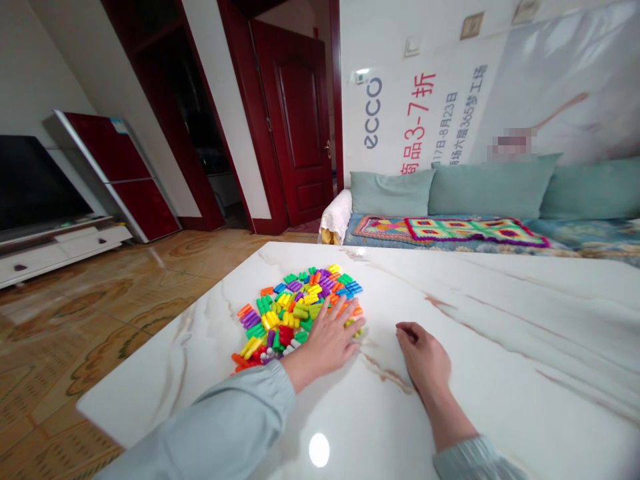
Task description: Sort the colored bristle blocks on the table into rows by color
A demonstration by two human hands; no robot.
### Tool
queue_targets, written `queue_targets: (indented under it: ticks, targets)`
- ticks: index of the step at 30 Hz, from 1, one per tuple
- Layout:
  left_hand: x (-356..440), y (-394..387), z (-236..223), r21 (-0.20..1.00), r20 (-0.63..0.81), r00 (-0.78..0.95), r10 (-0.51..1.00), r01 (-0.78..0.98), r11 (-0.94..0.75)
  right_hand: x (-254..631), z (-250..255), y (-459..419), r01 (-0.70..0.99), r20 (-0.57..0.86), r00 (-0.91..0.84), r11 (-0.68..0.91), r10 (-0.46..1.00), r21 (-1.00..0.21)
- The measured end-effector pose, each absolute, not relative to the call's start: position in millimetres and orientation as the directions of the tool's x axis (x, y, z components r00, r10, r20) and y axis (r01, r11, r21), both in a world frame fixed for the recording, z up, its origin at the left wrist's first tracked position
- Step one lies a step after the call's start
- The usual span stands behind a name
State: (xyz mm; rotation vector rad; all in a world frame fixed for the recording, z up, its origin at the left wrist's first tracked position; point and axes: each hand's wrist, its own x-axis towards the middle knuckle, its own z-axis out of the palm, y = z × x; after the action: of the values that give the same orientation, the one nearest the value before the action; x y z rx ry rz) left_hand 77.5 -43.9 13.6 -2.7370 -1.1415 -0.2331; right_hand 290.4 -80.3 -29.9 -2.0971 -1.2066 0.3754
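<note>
A heap of small plastic building pieces (295, 310) in green, yellow, purple, orange, red and blue lies on the white marble table (500, 333), towards its left corner. My left hand (330, 340) rests flat on the right part of the heap, fingers stretched out over the pieces. My right hand (425, 357) lies on the bare tabletop just right of the heap, fingers curled under into a loose fist; nothing shows in it.
The table's left edge (170, 327) drops to a patterned tile floor. Behind the table is a sofa (490, 227) with teal cushions and a crocheted cover. A dark red door (300, 120) and a TV unit (50, 247) stand further back at the left.
</note>
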Motion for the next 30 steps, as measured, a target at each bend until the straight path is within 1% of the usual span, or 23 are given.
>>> queue_targets:
  ticks: [2,5,8,11,13,15,19,23,24,26,27,29,30]
  targets:
    - [80,-26,9,-0.092,0.179,0.641,0.746,0.766,-0.636,290,-29,-81,0.651,0.087,0.525,-0.333,0.847,-0.683]
    - [81,-6,14,-0.146,0.134,0.551,0.824,0.833,-0.533,290,-29,-81,0.658,0.096,0.518,-0.325,0.85,-0.679]
    - [91,8,31,-0.184,0.136,0.524,0.841,0.847,-0.498,290,-30,-81,0.665,0.093,0.517,-0.331,0.851,-0.67]
    - [112,27,39,-0.158,0.192,0.554,0.81,0.832,-0.532,290,-33,-80,0.662,0.092,0.515,-0.327,0.853,-0.674]
    - [125,43,34,-0.105,0.21,0.595,0.775,0.802,-0.587,290,-34,-79,0.66,0.093,0.509,-0.319,0.855,-0.68]
    - [133,61,24,-0.047,0.167,0.623,0.764,0.779,-0.625,290,-34,-79,0.656,0.086,0.508,-0.321,0.857,-0.683]
    - [129,87,9,0.04,0.036,0.587,0.809,0.808,-0.588,290,-32,-79,0.652,0.075,0.521,-0.339,0.85,-0.678]
    - [103,91,21,0.097,0.024,0.562,0.827,0.822,-0.561,290,-30,-79,0.65,0.069,0.526,-0.348,0.848,-0.676]
    - [93,88,27,0.12,0.042,0.559,0.828,0.82,-0.56,290,-30,-79,0.651,0.068,0.526,-0.35,0.848,-0.674]
    - [68,77,39,0.204,0.114,0.541,0.833,0.808,-0.553,290,-31,-79,0.657,0.073,0.526,-0.35,0.847,-0.668]
    - [53,68,44,0.285,0.174,0.523,0.834,0.784,-0.551,290,-31,-79,0.66,0.079,0.525,-0.347,0.847,-0.666]
    - [20,43,51,0.447,0.265,0.404,0.876,0.753,-0.483,290,-31,-80,0.666,0.098,0.522,-0.332,0.848,-0.668]
    - [2,26,52,0.494,0.292,0.34,0.894,0.747,-0.445,290,-31,-80,0.668,0.107,0.519,-0.324,0.848,-0.67]
